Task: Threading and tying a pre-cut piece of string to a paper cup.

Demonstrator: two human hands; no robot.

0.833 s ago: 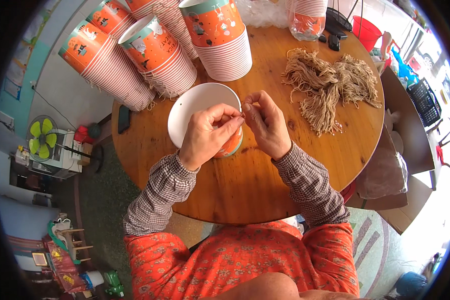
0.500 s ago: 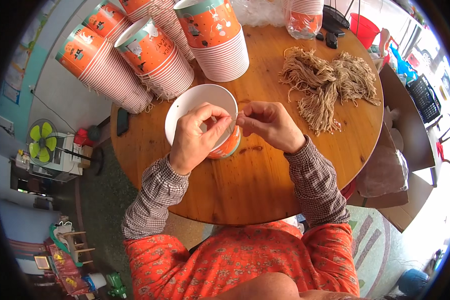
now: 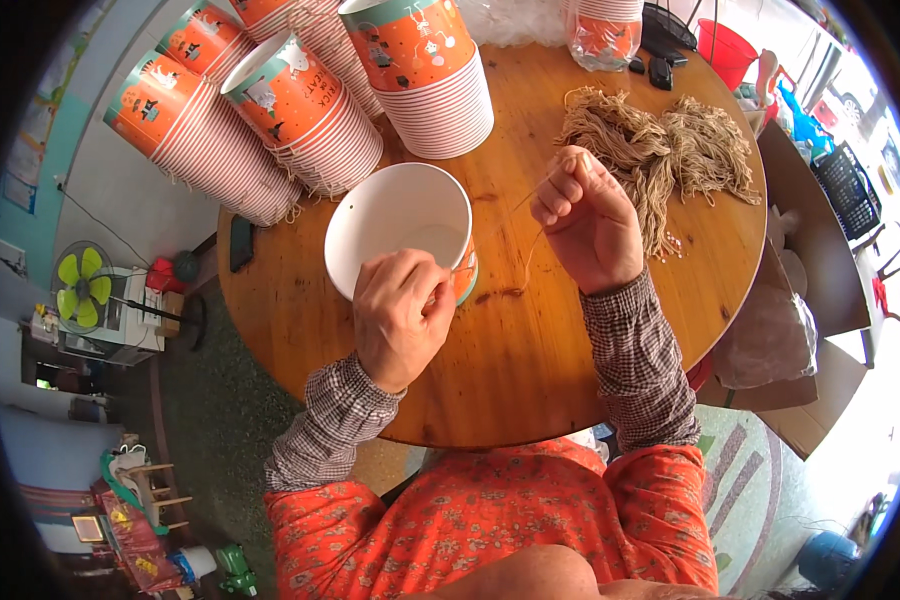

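Note:
A white-lined paper bucket with an orange printed outside stands on the table, its mouth tilted toward me. My left hand is closed over its near right rim; the fingertips are partly hidden. My right hand, raised to the right of the bucket, pinches a thin tan cord between thumb and fingers. The cord runs loosely between this hand and the bucket's right side, near my left fingertips. Beyond my right hand lies a bundle of tan cords.
Stacks of orange and teal paper buckets stand at the far left of the round wooden table. A dark phone lies by the left edge. A bagged bucket stack is at the back, and a cardboard box sits right of the table.
My right hand has moved up and right, away from the bucket, drawing the cord out. My left hand has come down and nearer, onto the rim.

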